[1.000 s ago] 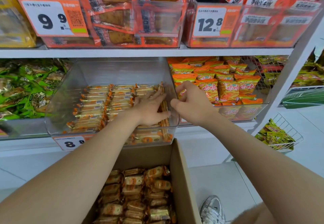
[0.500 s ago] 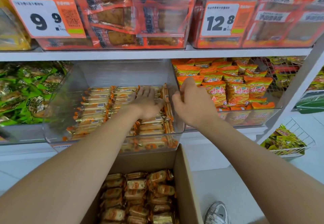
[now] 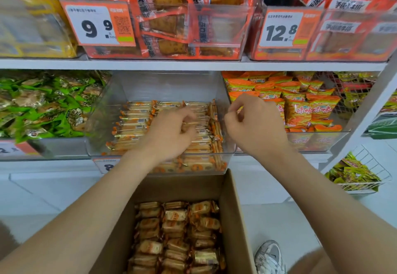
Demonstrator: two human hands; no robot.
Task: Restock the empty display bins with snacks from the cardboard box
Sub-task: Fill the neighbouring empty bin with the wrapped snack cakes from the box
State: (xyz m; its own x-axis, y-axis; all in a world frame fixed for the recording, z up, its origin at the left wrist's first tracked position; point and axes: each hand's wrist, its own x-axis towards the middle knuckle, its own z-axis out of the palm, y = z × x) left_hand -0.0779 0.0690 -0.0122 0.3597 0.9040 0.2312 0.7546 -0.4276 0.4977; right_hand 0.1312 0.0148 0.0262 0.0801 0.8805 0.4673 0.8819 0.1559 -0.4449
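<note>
The clear bin [image 3: 167,84] on the middle shelf only has a low layer of snack packs [image 3: 137,123] in rows. The left hand [image 3: 171,132] sits on the right-hand rows with fingers bent down. It's too blurry to tell if it's gripping or just pressing. The right hand [image 3: 255,123] is curled at the bin's right wall, and I can't tell if it's pinching anything. I'd square the rows snug against that wall, then grab more from the cardboard box [image 3: 178,187] below.

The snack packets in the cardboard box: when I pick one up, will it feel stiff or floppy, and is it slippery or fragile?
Probably light and fairly stiff: each snack packet in the cardboard box looks small and block-shaped. The glossy wrapper may be slippery. Contents look like biscuit, so squeezing might crack them.
</note>
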